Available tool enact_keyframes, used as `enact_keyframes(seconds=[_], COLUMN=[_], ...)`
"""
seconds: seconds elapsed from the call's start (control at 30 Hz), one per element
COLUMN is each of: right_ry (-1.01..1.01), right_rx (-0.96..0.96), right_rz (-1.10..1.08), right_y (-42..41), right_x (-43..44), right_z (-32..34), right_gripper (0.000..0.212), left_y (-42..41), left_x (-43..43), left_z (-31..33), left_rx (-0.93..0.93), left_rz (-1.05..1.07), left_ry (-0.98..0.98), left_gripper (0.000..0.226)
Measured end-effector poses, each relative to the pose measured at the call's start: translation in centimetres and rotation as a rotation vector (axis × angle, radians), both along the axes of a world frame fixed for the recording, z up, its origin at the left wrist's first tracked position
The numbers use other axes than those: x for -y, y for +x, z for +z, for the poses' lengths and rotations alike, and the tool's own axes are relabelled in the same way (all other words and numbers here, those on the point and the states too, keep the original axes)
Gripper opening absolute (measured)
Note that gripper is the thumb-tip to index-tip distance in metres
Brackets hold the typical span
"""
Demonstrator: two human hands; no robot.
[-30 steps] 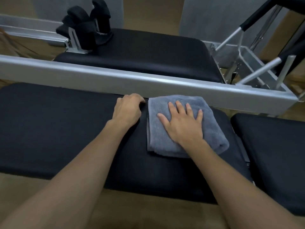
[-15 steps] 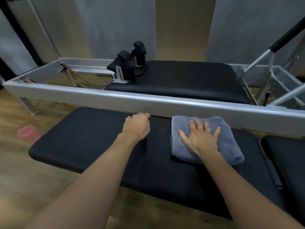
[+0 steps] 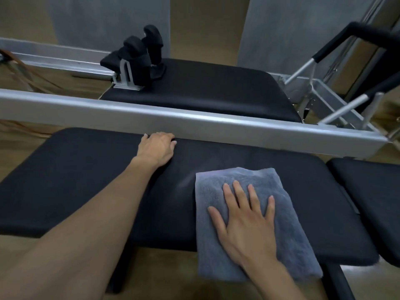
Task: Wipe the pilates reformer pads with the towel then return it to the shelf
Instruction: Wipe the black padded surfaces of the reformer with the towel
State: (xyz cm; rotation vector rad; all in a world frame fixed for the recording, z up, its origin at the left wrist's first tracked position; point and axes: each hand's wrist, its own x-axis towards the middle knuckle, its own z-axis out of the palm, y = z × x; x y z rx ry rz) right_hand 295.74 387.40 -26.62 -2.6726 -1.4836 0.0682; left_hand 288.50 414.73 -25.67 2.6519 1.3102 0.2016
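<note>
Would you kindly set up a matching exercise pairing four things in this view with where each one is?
Things:
1. towel
2. left hand
3. right hand
4. shoulder rests

Places:
A. flat on the towel, fingers spread
B. at the far edge of the near pad, beside the rail
C. upright at the left end of the far pad
D. on the near pad, hanging over its front edge

Pairs: 1-D, 2-B, 3-A, 4-C

Grey wall panels (image 3: 104,22) behind tan wall strip (image 3: 207,27); brown wooden floor (image 3: 164,276) below; brown straps (image 3: 19,70) far left.
</note>
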Motion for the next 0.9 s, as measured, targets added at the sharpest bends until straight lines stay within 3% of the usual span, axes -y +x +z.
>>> enact_keyframes(seconds=[0.4,0.67,0.9], right_ry=[0.038,0.077,0.069], right_rx=[-0.007,0.007,0.04], right_rz=[-0.063,-0.01,0.07], right_y=[7.9,0.9,-7.9], right_x=[-19.5,-12.8,-7.0], right_z=[0.0,-0.6,-0.6], right_gripper=[0.067,0.071,0.077], left_y=[-5.8,-6.4,-7.2], left_x=[-4.6,-4.5,-3.6], left_z=[-2.1,-1.4,-1.4], left_rx=[0.072,0.01,-0.014], left_rz=[-0.004,-0.036,-0.05], left_ry=[-0.005,-0.106,-0.081], left_gripper=[0.042,0.046,0.048])
